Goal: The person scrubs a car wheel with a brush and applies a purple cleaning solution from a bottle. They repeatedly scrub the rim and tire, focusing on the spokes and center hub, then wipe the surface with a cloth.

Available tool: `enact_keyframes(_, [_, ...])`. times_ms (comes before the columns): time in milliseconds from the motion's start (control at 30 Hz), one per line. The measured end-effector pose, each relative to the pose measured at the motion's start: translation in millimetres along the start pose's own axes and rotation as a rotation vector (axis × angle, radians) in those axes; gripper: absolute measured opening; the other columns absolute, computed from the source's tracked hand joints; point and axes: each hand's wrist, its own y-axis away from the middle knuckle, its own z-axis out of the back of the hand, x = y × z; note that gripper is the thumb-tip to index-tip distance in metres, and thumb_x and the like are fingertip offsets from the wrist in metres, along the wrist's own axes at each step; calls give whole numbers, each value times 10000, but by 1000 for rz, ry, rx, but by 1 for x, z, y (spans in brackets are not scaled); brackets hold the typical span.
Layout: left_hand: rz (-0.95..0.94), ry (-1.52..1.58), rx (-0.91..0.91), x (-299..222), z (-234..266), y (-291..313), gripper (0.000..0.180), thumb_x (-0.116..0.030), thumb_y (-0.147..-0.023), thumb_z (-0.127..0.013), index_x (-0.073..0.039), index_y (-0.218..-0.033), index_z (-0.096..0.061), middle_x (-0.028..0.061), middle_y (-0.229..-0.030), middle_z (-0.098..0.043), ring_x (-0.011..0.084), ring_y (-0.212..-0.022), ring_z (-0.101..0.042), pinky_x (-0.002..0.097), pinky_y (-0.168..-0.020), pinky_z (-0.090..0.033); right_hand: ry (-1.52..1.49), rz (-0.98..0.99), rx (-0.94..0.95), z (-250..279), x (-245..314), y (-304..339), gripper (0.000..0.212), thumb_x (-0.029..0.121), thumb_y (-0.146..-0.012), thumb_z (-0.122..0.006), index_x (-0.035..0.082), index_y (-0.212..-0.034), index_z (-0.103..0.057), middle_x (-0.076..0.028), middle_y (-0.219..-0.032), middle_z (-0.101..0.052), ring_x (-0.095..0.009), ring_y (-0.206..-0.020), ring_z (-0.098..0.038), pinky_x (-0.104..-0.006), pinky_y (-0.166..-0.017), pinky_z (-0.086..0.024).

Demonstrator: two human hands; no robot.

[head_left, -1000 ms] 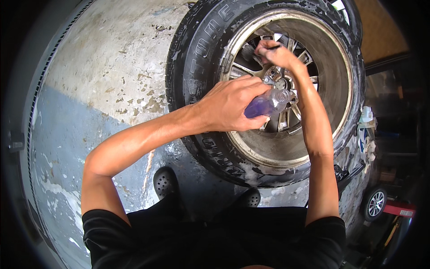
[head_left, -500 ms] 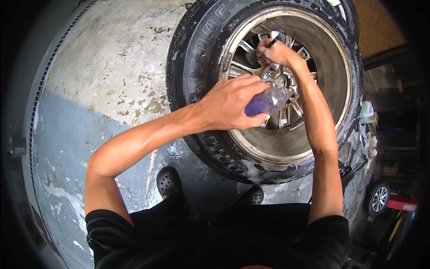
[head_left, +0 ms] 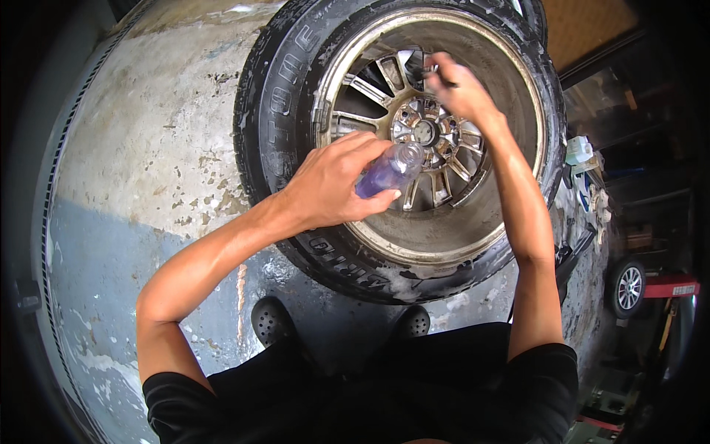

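Note:
A large black tyre [head_left: 263, 140] lies before me with wet foam patches on its sidewall. Inside it, the dull metal wheel rim [head_left: 452, 253] shows its hollow back, with spokes round a central hub [head_left: 424, 132]. My left hand [head_left: 331, 177] is closed round a clear plastic bottle [head_left: 386, 172] of purple liquid. The bottle is uncapped and tilts over the rim's near-left part, its mouth toward the hub. My right hand [head_left: 460, 87], smeared by motion, is inside the rim at the far spokes, closed on a dark-handled brush [head_left: 430, 69] that is mostly hidden.
Two dark clogs [head_left: 272, 321] stand on the worn grey-blue floor [head_left: 140, 259] below the tyre. To the right are a small light-green container [head_left: 579, 150], another wheel [head_left: 628, 288] and a red metal piece [head_left: 669, 286]. A brown panel [head_left: 592, 29] is at the far right.
The view has shifted, so the wheel sits further left. My right hand has moved from the far-left spokes rightward along the far spokes with the brush. My left hand still holds the bottle over the rim.

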Motion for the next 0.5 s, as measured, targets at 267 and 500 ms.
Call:
enact_keyframes(267, [25, 54, 27, -3, -5, -11, 444, -227, -739, -738, 29, -1070, -588, 145, -909, -586, 321, -802, -605, 399, -699, -513, -113, -205, -280, -22, -142, 44, 136, 162, -909, -560, 33, -870, -546, -74, -716, -612, -184, -656, -578, -322, -641, -473])
enact_keyframes(500, [-34, 49, 3, 1, -14, -13, 487, -192, -733, -766, 30, -1130, -594, 132, -948, -602, 246, -790, -603, 347, -716, -513, -286, -209, -461, -28, -140, 25, 173, 195, -929, -547, 27, -889, -563, -53, -727, -629, -131, -673, -566, -293, -658, -469])
